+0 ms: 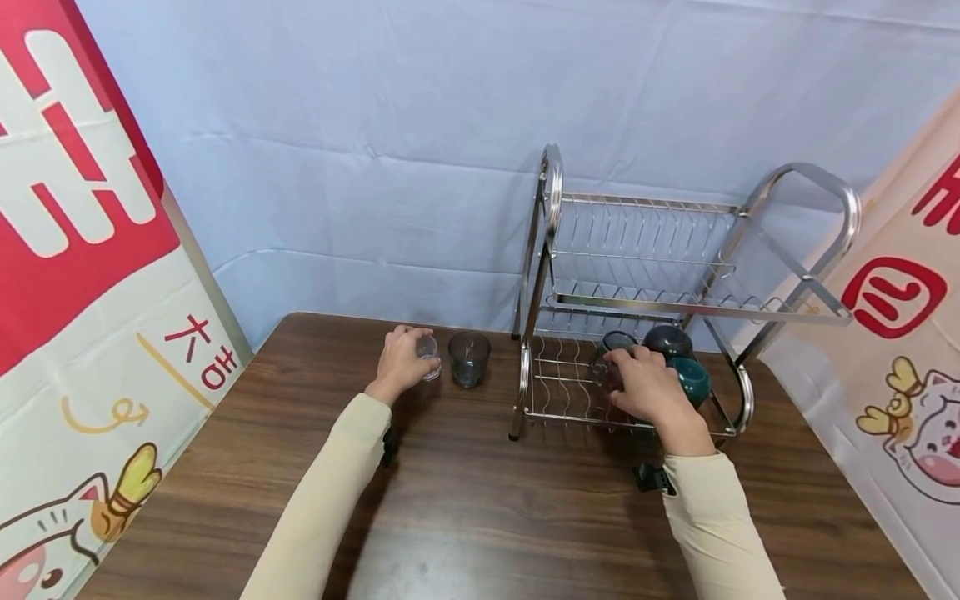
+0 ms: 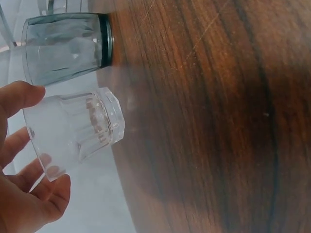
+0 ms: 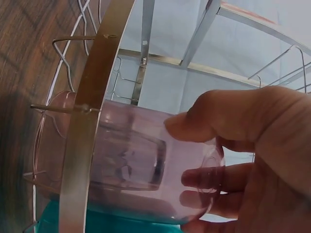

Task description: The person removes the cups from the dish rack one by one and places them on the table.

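While the left hand (image 1: 401,362) pinches a clear glass (image 2: 73,131) by its rim, its fingers are parted about as wide as the mouth they span: in the left wrist view the thumb rests on the upper edge and curled fingertips meet the lower one. That glass is left of centre in the head view, at the desk (image 1: 465,483); I cannot tell whether its base touches the wood. One smoky grey glass (image 1: 469,360) stands upright just to its right in that frame.

Right of centre, the right hand (image 1: 648,383) grips a pink glass (image 3: 141,155) at the lower tier of the metal rack (image 1: 675,307). Its fingers are moderately spread, the thumb against the pink wall, with other fingertips showing through near the rim in the middle right of the right wrist view; whether they sit inside or behind it, I cannot tell.

Counted on that lower tier in the head view, besides the pink one, are three pieces: one dark-rimmed glass (image 1: 619,340), one dark round cup (image 1: 667,340) and one teal cup (image 1: 692,379), the last just right of the right hand. One rack is seen, with two tiers.
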A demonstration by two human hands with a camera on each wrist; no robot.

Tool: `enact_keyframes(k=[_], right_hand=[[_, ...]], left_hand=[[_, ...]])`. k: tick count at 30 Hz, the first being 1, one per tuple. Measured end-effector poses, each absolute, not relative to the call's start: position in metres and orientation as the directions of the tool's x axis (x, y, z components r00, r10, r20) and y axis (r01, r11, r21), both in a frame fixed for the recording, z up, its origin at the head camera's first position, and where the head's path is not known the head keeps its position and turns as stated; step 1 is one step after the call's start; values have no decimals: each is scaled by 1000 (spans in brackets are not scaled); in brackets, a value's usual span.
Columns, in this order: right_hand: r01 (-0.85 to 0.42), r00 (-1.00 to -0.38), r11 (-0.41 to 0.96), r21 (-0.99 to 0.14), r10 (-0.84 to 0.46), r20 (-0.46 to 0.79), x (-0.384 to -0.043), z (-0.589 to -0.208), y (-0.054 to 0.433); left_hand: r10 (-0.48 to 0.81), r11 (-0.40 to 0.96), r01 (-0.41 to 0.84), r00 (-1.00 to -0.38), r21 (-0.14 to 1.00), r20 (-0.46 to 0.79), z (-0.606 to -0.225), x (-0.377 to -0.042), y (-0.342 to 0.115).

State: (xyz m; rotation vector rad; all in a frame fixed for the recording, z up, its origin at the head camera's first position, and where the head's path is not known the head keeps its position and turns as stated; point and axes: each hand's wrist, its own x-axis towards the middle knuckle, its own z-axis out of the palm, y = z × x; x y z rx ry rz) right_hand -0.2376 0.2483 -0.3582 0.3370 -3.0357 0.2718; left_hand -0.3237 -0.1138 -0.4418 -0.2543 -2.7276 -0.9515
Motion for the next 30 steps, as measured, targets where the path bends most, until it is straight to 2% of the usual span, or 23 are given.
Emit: enact_keyframes(k=[11, 21, 30], right_hand=[[-210, -977, 969, -131, -201, 77, -237, -360, 246], [-207, -976, 971, -118, -197, 92, -239, -360, 246], [-230, -971, 961, -152, -217, 99, -237, -349, 251]], left_hand=[[133, 791, 257, -958, 555, 254, -448, -325, -110], [112, 771, 221, -970, 597, 214, -454, -329, -105], [153, 808, 233, -970, 541, 189, -438, -324, -107]])
